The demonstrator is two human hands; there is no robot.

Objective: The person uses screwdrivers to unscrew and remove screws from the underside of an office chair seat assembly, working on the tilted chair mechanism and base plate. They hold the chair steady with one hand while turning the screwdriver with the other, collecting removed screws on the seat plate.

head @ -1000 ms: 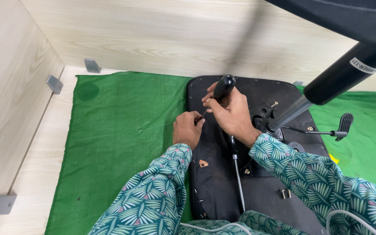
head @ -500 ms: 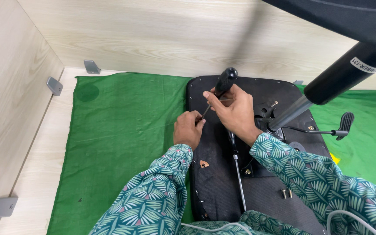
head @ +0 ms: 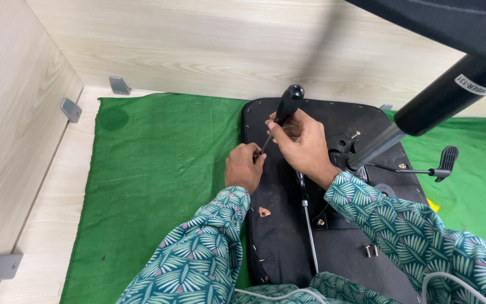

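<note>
I look down on an upturned black office-chair seat, its fabric-stapled underside facing up on a green cloth spread over the pale wooden surface, presumably so the hardware can be reached. My right hand is clenched round a black-handled screwdriver; the handle leans up and away from me while the thin shaft slants down to the left. My left hand rests on the seat's left part, its fingers pinched at the tip, seemingly steadying it on a fastener I cannot make out.

Just right of my hands, the black mechanism plate carries a silver gas cylinder rising into a black column; a thin black adjustment lever juts right. A long metal rod lies along the seat toward me. Two loose small bolts sit on the seat near my right sleeve, within easy reach. Grey metal brackets join the light wooden walls that enclose the work area.
</note>
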